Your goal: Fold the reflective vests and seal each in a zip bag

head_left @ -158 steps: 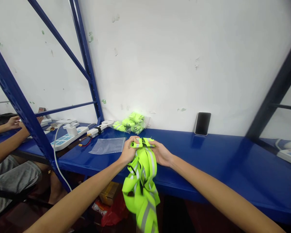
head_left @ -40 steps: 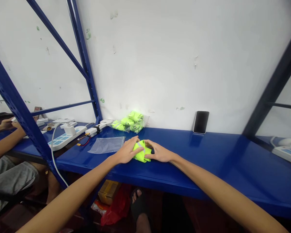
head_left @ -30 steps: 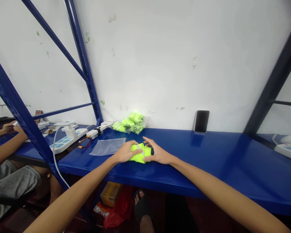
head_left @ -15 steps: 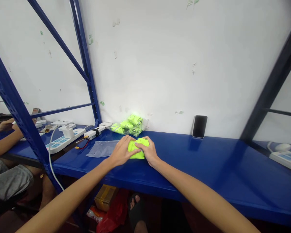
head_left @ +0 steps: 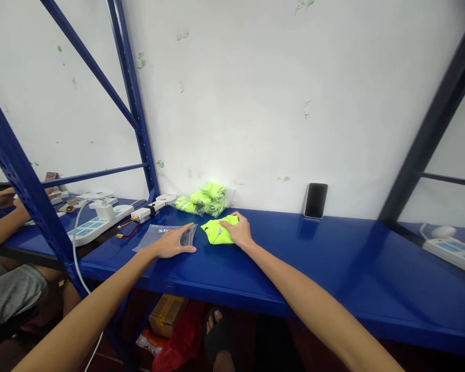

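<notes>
A folded neon-yellow garment with a grey reflective strip point(head_left: 216, 231), probably a safety vest, lies on the blue shelf top. My right hand point(head_left: 239, 231) grips its right side, thumb on top and fingers around the far edge. To the left, my left hand point(head_left: 173, 243) is open, thumb and fingers spread apart, over the right part of a flat clear plastic bag point(head_left: 151, 237). Whether its fingers touch the bag I cannot tell. Behind the garment, several neon-yellow bundles in clear bags point(head_left: 209, 198) rest against the wall.
A phone point(head_left: 315, 200) leans on the wall at the right. Left are a white handheld fan point(head_left: 166, 199), a red-wired connector point(head_left: 129, 231) and a power strip point(head_left: 101, 225) beside the blue rack post point(head_left: 27, 170). A co-worker's arm point(head_left: 8, 227) shows far left. Underneath sits a cardboard box point(head_left: 167, 314).
My left hand has let go of the neon garment and moved left to the plastic bag, its fingers spreading. My right hand stays on the garment, which looks looser and flatter.
</notes>
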Demonstrator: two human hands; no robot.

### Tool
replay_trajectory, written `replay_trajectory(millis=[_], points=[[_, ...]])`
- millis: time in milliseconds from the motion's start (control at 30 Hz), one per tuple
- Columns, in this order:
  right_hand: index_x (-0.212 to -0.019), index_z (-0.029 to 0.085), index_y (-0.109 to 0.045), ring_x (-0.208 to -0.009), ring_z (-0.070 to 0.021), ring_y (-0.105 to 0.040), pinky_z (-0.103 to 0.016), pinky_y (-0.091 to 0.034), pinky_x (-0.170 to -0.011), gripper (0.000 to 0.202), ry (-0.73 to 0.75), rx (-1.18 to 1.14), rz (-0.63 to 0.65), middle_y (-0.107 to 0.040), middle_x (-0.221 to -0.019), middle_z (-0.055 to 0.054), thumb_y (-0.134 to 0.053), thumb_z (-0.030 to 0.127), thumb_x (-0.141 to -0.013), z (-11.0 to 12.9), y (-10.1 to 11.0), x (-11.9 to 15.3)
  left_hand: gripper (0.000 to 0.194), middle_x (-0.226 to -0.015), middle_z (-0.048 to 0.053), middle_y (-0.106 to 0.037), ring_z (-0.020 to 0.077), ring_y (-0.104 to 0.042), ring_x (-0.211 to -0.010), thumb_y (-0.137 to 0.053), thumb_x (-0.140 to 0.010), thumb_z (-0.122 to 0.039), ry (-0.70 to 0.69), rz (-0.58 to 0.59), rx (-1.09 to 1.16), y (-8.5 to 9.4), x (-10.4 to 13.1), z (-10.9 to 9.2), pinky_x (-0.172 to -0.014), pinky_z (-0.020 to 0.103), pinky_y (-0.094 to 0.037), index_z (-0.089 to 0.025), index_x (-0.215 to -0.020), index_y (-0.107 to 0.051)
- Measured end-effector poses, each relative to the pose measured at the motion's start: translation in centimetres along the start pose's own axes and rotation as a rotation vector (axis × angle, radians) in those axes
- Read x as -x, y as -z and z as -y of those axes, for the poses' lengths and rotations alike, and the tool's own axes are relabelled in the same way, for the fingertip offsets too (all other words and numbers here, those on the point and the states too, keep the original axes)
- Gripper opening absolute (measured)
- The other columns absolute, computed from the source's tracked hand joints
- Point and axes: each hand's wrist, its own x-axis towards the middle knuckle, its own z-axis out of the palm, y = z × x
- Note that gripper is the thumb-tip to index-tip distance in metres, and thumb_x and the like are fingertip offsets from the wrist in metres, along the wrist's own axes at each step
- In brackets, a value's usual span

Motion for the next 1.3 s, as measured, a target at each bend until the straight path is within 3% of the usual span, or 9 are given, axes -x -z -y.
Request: replay_trajectory(millis=[133, 367, 500, 700, 767, 900, 1067, 1200, 1300], points=[[-0.074, 0.021, -0.059, -0.061, -0.0156, -0.051, -0.025, -0.038, -0.057, 0.038, -0.036, -0.034, 0.021, -0.06, -0.065, 0.002, -0.067, 0.054, -0.059, -0.1, -0.1, 0.0, 0.089, -0.139, 0.012, -0.05, 0.0348, -0.048, -0.124, -0.059, -0.07, -0.069, -0.118, -0.168, 0.008, 0.8, 0.2, -1.9, -0.098, 0.045, -0.04, -0.023, -0.143, -0.036], [-0.077, 0.018, -0.063, -0.063, -0.0159, -0.054, -0.025, -0.04, -0.057, 0.035, -0.128, -0.184, 0.035, -0.063, -0.067, 0.001, -0.066, 0.048, -0.058, -0.4, 0.5, -0.3, 0.077, -0.132, 0.008, -0.057, 0.0293, -0.053, -0.12, -0.068, -0.069, -0.059, -0.282, -0.442, 0.105, -0.3, 0.0, -5.4, -0.1, 0.044, -0.042, -0.025, -0.134, -0.047], [-0.076, 0.018, -0.063, -0.063, -0.0171, -0.055, -0.026, -0.04, -0.057, 0.035, -0.139, -0.236, -0.006, -0.065, -0.068, -0.001, -0.066, 0.048, -0.058, -0.1, 0.8, -0.6, 0.075, -0.134, 0.008, -0.054, 0.0278, -0.051, -0.122, -0.068, -0.073, -0.049, -0.351, -0.586, 0.067, -1.1, 0.3, -6.6, -0.104, 0.043, -0.039, -0.025, -0.138, -0.042], [-0.077, 0.018, -0.063, -0.064, -0.0171, -0.056, -0.026, -0.041, -0.058, 0.037, -0.145, -0.209, -0.023, -0.065, -0.067, 0.0, -0.068, 0.049, -0.057, 0.2, 0.8, -0.2, 0.077, -0.144, 0.012, -0.04, 0.0278, -0.039, -0.131, -0.06, -0.081, -0.042, -0.411, -0.52, -0.133, -1.6, 0.1, -7.0, -0.108, 0.044, -0.034, -0.023, -0.147, -0.024], [-0.078, 0.018, -0.063, -0.064, -0.017, -0.056, -0.026, -0.042, -0.059, 0.038, -0.128, -0.208, 0.003, -0.064, -0.068, 0.0, -0.068, 0.049, -0.058, 0.4, 0.8, -0.1, 0.083, -0.146, 0.014, -0.036, 0.0291, -0.035, -0.133, -0.06, -0.081, -0.047, -0.387, -0.523, -0.176, -1.5, -0.2, -6.9, -0.109, 0.045, -0.032, -0.022, -0.148, -0.018], [-0.08, 0.018, -0.063, -0.065, -0.0164, -0.055, -0.026, -0.041, -0.058, 0.037, -0.068, -0.202, 0.08, -0.064, -0.069, 0.0, -0.068, 0.049, -0.06, 1.0, 0.8, 0.3, 0.104, -0.152, 0.017, -0.026, 0.0371, -0.023, -0.138, -0.064, -0.066, -0.068, -0.278, -0.521, -0.247, -0.8, -0.6, -6.5, -0.109, 0.054, -0.024, -0.022, -0.148, -0.018], [-0.081, 0.02, -0.059, -0.064, -0.0149, -0.053, -0.025, -0.04, -0.06, 0.035, 0.029, -0.157, 0.139, -0.061, -0.071, 0.002, -0.067, 0.05, -0.065, 1.9, 0.5, 1.3, 0.094, -0.14, 0.014, -0.044, 0.0338, -0.035, -0.132, -0.06, -0.067, -0.071, -0.278, -0.402, -0.229, -0.5, -0.5, -7.4, -0.11, 0.055, -0.016, -0.022, -0.142, -0.029], [-0.085, 0.022, -0.055, -0.068, -0.0155, -0.053, -0.026, -0.04, -0.064, 0.032, 0.055, -0.161, 0.169, -0.06, -0.074, 0.003, -0.064, 0.049, -0.07, 2.0, -0.3, 2.3, 0.076, -0.125, 0.012, -0.054, 0.0297, -0.048, -0.12, -0.057, -0.075, -0.064, -0.301, -0.438, -0.189, -0.9, -0.8, -9.2, -0.107, 0.05, -0.023, -0.021, -0.134, -0.038], [-0.086, 0.022, -0.053, -0.075, -0.0169, -0.054, -0.027, -0.04, -0.069, 0.03, 0.034, -0.22, 0.229, -0.06, -0.079, 0.002, -0.063, 0.046, -0.073, 1.7, -0.6, 2.6, 0.075, -0.12, 0.012, -0.056, 0.0303, -0.05, -0.115, -0.057, -0.074, -0.065, -0.303, -0.415, -0.214, -1.1, -0.9, -9.7, -0.104, 0.048, -0.027, -0.021, -0.132, -0.038]])
